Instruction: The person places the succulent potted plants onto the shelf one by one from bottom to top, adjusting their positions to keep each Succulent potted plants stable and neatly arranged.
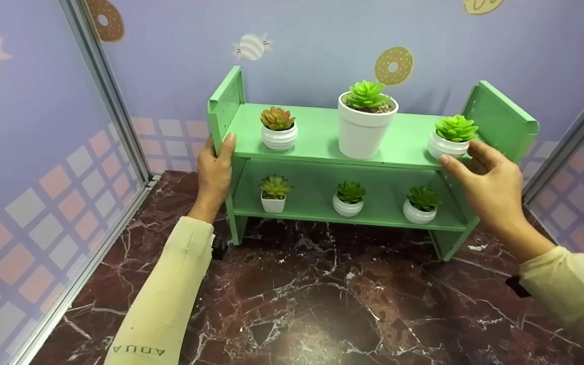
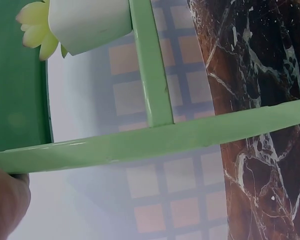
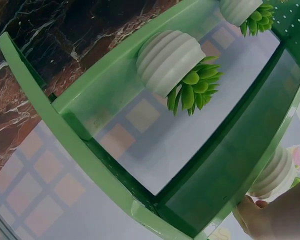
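A green two-tier shelf [image 1: 312, 163] stands against the back wall. My left hand [image 1: 215, 170] grips its left side panel, thumb on the front edge. At the upper tier's right end, my right hand [image 1: 495, 182] holds a bright green succulent [image 1: 455, 129] in a ribbed white pot [image 1: 446, 148], thumb in front and fingers at the right side. In the right wrist view this pot [image 3: 275, 175] is partly cut off by the shelf edge. A tall white pot [image 1: 363, 132] with a succulent stands mid-tier, and a reddish succulent [image 1: 278, 119] in a white pot sits left.
On the lower tier stand a square-potted succulent [image 1: 274, 203] and two round-potted ones, in the middle [image 1: 349, 205] and at the right [image 1: 420, 212]. Dark red marble [image 1: 312, 304] lies under the shelf. Patterned purple walls [image 1: 170, 66] with metal corner strips [image 1: 114, 96] enclose the space.
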`<state>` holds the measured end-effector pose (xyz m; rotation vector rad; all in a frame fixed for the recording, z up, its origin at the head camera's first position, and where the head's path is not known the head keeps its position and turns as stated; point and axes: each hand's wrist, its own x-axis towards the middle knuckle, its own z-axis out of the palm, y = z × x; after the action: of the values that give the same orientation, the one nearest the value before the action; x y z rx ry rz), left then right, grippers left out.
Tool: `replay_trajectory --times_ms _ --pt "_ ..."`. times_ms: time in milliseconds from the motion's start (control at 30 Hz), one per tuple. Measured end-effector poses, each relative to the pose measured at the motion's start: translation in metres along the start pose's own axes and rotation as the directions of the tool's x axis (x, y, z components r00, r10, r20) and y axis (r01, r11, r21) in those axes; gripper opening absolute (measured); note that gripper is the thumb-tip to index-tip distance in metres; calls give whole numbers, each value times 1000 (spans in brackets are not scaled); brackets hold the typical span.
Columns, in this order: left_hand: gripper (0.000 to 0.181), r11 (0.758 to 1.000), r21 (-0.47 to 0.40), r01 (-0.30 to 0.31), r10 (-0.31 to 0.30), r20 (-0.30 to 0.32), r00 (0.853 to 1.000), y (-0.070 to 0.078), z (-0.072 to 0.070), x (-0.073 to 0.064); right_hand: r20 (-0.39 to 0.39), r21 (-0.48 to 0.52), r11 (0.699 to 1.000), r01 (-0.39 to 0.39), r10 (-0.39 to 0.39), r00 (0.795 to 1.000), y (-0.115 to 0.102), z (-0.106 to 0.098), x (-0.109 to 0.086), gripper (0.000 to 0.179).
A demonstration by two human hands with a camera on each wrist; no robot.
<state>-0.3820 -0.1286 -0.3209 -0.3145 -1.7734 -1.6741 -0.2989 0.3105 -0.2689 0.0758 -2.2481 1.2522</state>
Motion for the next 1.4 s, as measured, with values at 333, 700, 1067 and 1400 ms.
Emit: replay_trajectory --times_ms 333,700,1067,1400 --pt "41 997 67 -45 44 16 999 4 -6 -6 -23 -52 999 8 -9 1000 -2 1 -8 64" --pt "53 980 134 -144 142 20 990 9 -6 -10 -64 -110 994 15 -22 998 1 -2 -16 70" --pt "57 955 231 -188 186 30 982 11 -11 -12 -75 -185 972 144 -160 984 11 2 -25 68" --pt "60 874 337 -351 339 95 936 8 -13 -26 -44 -197 956 219 -232 972 22 4 -35 71"
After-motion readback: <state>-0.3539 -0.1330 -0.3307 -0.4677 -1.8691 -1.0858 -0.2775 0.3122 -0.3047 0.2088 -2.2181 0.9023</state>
